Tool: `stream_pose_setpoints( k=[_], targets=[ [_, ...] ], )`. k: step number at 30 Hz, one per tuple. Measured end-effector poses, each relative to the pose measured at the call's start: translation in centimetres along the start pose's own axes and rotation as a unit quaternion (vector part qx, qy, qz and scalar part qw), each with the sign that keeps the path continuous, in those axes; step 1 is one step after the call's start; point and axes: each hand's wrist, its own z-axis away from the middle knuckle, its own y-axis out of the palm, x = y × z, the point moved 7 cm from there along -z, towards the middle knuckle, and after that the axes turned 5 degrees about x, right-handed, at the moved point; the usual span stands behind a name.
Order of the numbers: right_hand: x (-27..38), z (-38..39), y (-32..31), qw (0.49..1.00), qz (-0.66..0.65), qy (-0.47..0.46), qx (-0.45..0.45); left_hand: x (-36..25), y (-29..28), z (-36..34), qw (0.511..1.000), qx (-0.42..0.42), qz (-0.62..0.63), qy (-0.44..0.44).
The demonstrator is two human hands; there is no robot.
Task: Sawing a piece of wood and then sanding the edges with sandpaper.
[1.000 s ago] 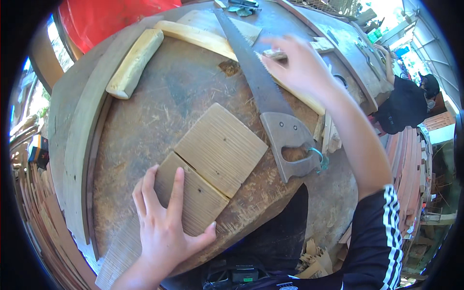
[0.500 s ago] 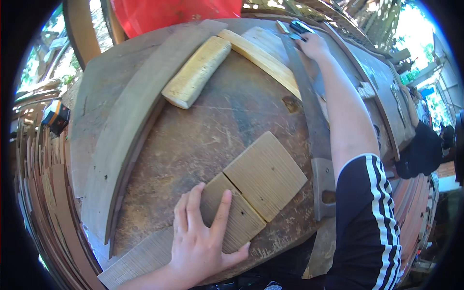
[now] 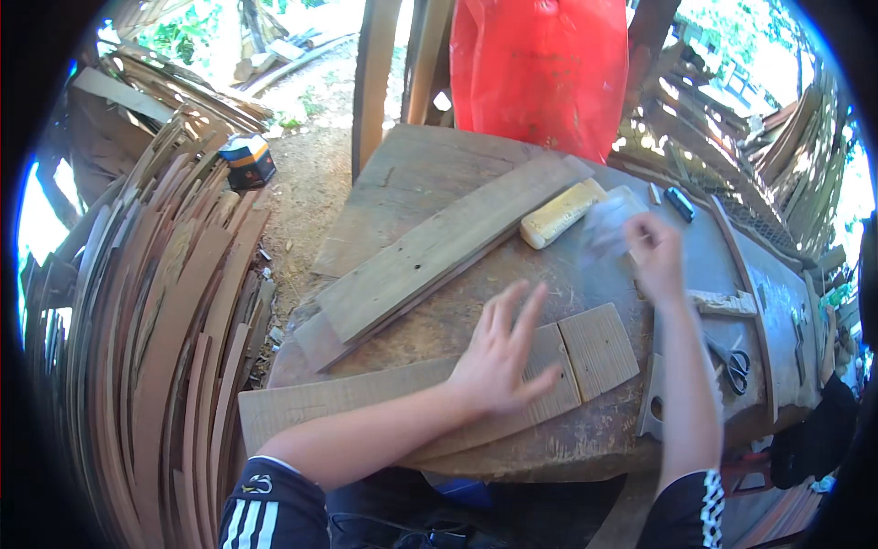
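A long grey-brown plank lies across the near side of the wooden table, with a short board set against its right end. Over that end my left hand is open, fingers spread; whether it touches the wood I cannot tell. My right hand is closed in a pinch above the table's right part. Beside its fingers is a pale, motion-blurred thing whose kind I cannot make out. Below my right forearm the handle of a hand saw shows, its blade partly hidden.
Stacked planks and a yellowish wood block lie farther back. Black-handled scissors and a small dark tool are on the right. A red sheet-like thing stands behind the table. Many wood strips lean at left.
My view has swung left and up. My right hand has come back from the dark tool at the far side, and my left hand's fingers have shifted on or above the plank.
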Motion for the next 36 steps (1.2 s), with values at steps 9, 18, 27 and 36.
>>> stream_pose_setpoints(
  k=[9, 18, 27, 36],
  targets=[
    [6.7, 5.0, 10.3, 0.973, -0.176, -0.046, 0.14, 5.2, -1.5, -3.7, 0.985, -0.141, 0.094, 0.016],
    [5.9, 7.8, 5.1, 0.961, 0.05, -0.129, -0.24, 2.4, 0.2, -6.9, 0.953, -0.3, -0.018, 0.03],
    [4.8, 6.2, 6.4, 0.982, -0.078, -0.117, -0.123, 6.0, 4.0, -9.5, 0.816, -0.069, 0.574, -0.015],
    [3.2, 6.2, 7.3, 0.99, -0.076, -0.073, -0.091, 7.3, 3.6, -9.5, 0.828, -0.117, 0.546, -0.059]
  ],
)
